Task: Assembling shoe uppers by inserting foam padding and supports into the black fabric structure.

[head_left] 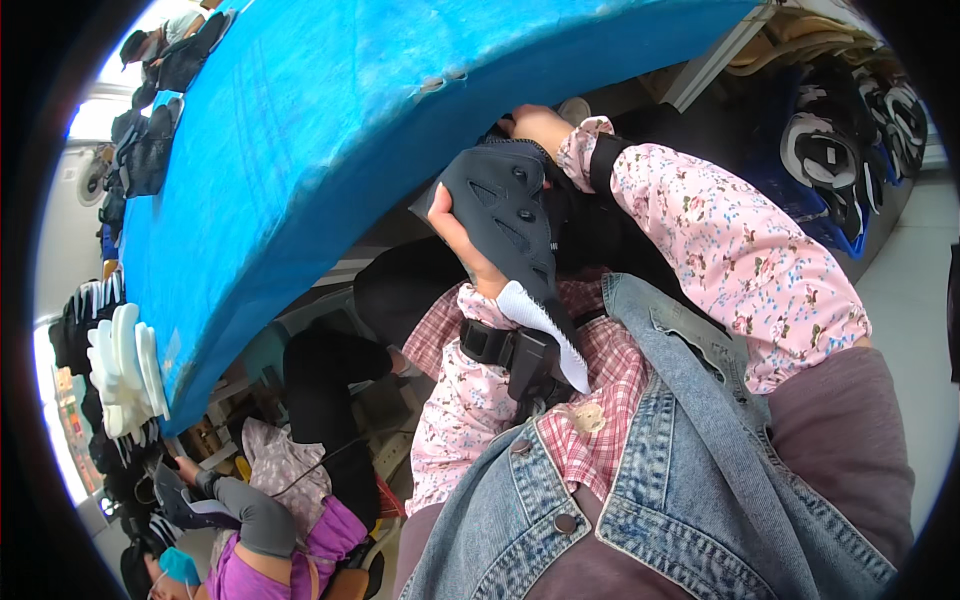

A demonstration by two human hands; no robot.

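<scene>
A dark grey shoe upper [500, 205] with triangular panels and round holes is held over my lap, tilted, its white-lined end toward me. My left hand [462, 240] grips its left side, the thumb lying along the edge and the other fingers hidden beneath. At the upper's far end, close under the table edge, my right hand [540, 128] is closed with curled fingers against the rim. Part of that hand's grip is hidden. Black straps circle both wrists, and a black box-shaped device [530, 365] sits on the left one.
A blue-covered table [300, 130] curves across in front of me. White shoe-shaped pieces [125, 365] hang at its left end, with dark uppers [155, 150] farther along. At right, a blue crate [850, 235] holds black-and-white uppers. A co-worker in purple [330, 530] sits lower left, holding a shoe piece.
</scene>
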